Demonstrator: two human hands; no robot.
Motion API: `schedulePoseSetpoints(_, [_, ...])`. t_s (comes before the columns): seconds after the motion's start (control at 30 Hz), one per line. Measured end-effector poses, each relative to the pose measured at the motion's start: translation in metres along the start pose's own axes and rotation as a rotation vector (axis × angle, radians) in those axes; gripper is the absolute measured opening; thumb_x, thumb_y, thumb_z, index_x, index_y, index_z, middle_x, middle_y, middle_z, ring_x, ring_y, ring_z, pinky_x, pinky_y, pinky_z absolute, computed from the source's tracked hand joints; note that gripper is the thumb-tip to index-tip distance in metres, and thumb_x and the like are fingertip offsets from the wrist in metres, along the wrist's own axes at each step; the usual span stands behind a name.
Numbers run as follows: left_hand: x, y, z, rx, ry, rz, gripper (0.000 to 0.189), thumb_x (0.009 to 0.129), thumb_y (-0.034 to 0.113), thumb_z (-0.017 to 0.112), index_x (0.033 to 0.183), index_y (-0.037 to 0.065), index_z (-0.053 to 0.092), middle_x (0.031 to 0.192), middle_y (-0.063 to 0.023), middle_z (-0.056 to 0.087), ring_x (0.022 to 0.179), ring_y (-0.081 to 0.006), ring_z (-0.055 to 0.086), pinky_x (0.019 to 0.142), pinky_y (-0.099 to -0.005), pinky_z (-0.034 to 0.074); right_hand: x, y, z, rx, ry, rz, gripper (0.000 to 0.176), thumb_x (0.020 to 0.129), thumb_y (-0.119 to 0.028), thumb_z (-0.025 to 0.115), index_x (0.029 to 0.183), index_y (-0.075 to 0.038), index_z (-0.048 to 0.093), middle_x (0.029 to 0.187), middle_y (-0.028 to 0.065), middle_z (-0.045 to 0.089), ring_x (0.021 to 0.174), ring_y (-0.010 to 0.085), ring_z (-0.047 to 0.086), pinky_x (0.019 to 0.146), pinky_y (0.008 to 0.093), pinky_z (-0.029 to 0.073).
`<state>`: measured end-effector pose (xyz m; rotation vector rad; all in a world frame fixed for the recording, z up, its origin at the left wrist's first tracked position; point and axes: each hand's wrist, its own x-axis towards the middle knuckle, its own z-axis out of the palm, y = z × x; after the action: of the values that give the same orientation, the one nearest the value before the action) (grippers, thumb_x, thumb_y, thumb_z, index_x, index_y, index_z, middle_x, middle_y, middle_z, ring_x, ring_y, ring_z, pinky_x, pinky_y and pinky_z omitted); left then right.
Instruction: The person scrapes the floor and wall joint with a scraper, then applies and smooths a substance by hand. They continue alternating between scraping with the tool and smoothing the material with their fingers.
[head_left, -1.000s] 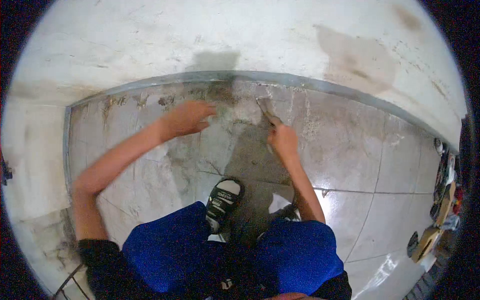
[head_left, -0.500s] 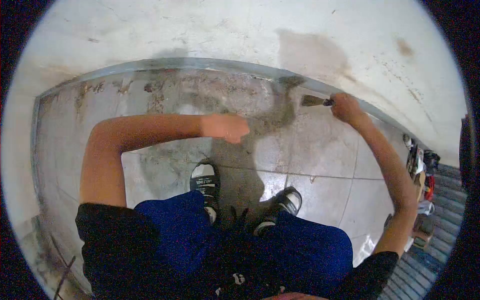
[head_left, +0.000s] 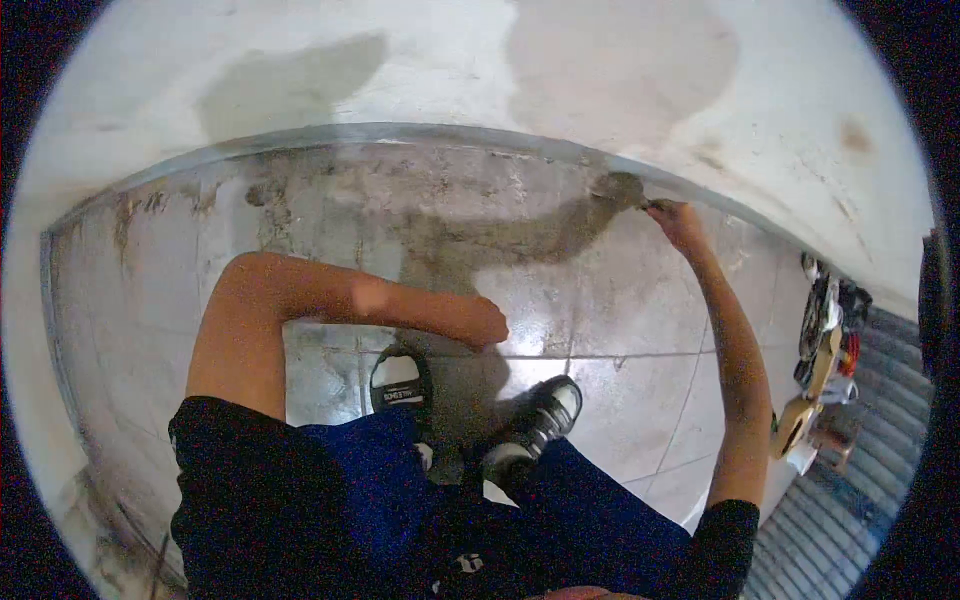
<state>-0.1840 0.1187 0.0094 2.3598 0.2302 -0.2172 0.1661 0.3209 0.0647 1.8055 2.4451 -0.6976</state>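
Note:
My right hand (head_left: 680, 226) is wrapped round a putty knife (head_left: 652, 207), out to the right near the foot of the wall. The knife's blade is hard to make out against the dark shadow there. In front of my body, my left hand (head_left: 487, 322) is closed in a fist above the floor, with nothing showing from it. Stained grey floor tiles (head_left: 620, 290) lie beneath both hands, dirtiest along the wall.
A white wall (head_left: 450, 70) with a grey strip (head_left: 400, 132) at its base curves across the front. My shoes (head_left: 401, 385) stand on the tiles. Assorted items (head_left: 825, 350) lie on the right beside a ribbed grey surface (head_left: 870, 440).
My right hand has shifted slightly left and down with the putty knife, whose blade is now lost in shadow. My left hand has come lower, closer to my body.

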Motion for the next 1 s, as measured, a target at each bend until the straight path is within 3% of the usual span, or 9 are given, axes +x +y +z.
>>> schedulePoseSetpoints(0.1, [0.030,-0.015,0.031,0.075,-0.007,0.044,0.021,0.068,0.017,0.064,0.077,-0.002,0.062,0.077,-0.0191,0.064,0.077,-0.0348,0.062,0.068,-0.0442,0.050,0.009,0.020,0.037,0.109,0.074,-0.050,0.023,0.083,-0.026,0.060,0.100,-0.010,0.066,0.085,0.0180,0.065,0.076,0.0272,0.064,0.068,0.0364,0.048])
schedulePoseSetpoints(0.17, [0.033,0.001,0.039,0.066,-0.146,-0.103,0.018,0.068,0.017,0.064,0.075,0.000,0.063,0.076,-0.0185,0.064,0.075,-0.0356,0.062,0.067,-0.0443,0.050,0.026,-0.007,0.043,0.062,0.023,-0.094,0.025,0.084,-0.027,0.060,0.100,-0.010,0.066,0.085,0.0184,0.064,0.077,0.0291,0.063,0.068,0.0377,0.048])
schedulePoseSetpoints(0.27, [0.002,0.026,0.003,-0.093,-0.071,-0.038,0.016,0.068,0.017,0.063,0.073,0.001,0.063,0.076,-0.0184,0.064,0.075,-0.0366,0.062,0.067,-0.0455,0.050,0.046,-0.042,0.052,-0.017,-0.006,-0.166,0.028,0.082,-0.032,0.060,0.101,-0.012,0.065,0.088,0.0174,0.064,0.079,0.0339,0.062,0.070,0.0420,0.048])
schedulePoseSetpoints(0.3, [0.002,0.025,0.004,-0.058,-0.156,-0.040,0.018,0.068,0.014,0.064,0.081,0.002,0.063,0.081,-0.0192,0.063,0.079,-0.0361,0.061,0.069,-0.0462,0.049,0.048,-0.075,0.043,-0.085,0.019,-0.177,0.028,0.082,-0.033,0.061,0.101,-0.013,0.065,0.087,0.0169,0.064,0.080,0.0344,0.062,0.070,0.0426,0.048])
schedulePoseSetpoints(0.4, [-0.022,0.008,0.039,-0.118,0.110,0.054,0.026,0.067,0.013,0.064,0.090,0.002,0.060,0.088,-0.0196,0.062,0.084,-0.0350,0.060,0.073,-0.0458,0.047,0.045,-0.117,0.042,-0.159,-0.001,-0.127,0.028,0.081,-0.034,0.061,0.100,-0.014,0.066,0.086,0.0149,0.065,0.080,0.0347,0.061,0.070,0.0438,0.049])
schedulePoseSetpoints(0.57, [-0.078,0.068,-0.001,-0.186,0.137,-0.118,0.031,0.068,0.014,0.065,0.094,0.002,0.058,0.091,-0.0192,0.061,0.089,-0.0352,0.059,0.075,-0.0464,0.046,0.038,-0.170,0.023,-0.158,-0.035,-0.222,0.027,0.080,-0.032,0.060,0.100,-0.015,0.066,0.091,0.0155,0.064,0.084,0.0353,0.061,0.074,0.0429,0.049])
schedulePoseSetpoints(0.67, [-0.087,0.073,0.006,-0.179,0.210,-0.135,0.028,0.069,0.017,0.065,0.091,0.001,0.059,0.087,-0.0192,0.062,0.086,-0.0366,0.059,0.073,-0.0468,0.047,0.033,-0.163,0.030,-0.206,0.090,-0.274,0.027,0.081,-0.029,0.059,0.101,-0.011,0.065,0.091,0.0177,0.063,0.085,0.0362,0.060,0.076,0.0428,0.048])
schedulePoseSetpoints(0.77, [-0.097,0.062,0.001,-0.057,0.251,-0.189,0.026,0.070,0.020,0.064,0.087,0.000,0.060,0.082,-0.0197,0.062,0.080,-0.0385,0.060,0.070,-0.0471,0.048,0.021,-0.194,0.013,-0.182,-0.010,-0.248,0.028,0.081,-0.025,0.056,0.102,-0.008,0.064,0.092,0.0184,0.063,0.087,0.0369,0.060,0.078,0.0440,0.047])
schedulePoseSetpoints(1.0, [-0.091,0.072,-0.009,0.018,0.246,-0.219,0.029,0.069,0.024,0.065,0.085,0.000,0.061,0.080,-0.0201,0.062,0.077,-0.0390,0.061,0.067,-0.0473,0.049,0.028,-0.261,0.023,-0.409,0.011,-0.269,0.021,0.074,-0.014,0.054,0.086,0.002,0.062,0.085,0.0222,0.063,0.080,0.0363,0.063,0.070,0.0455,0.051])
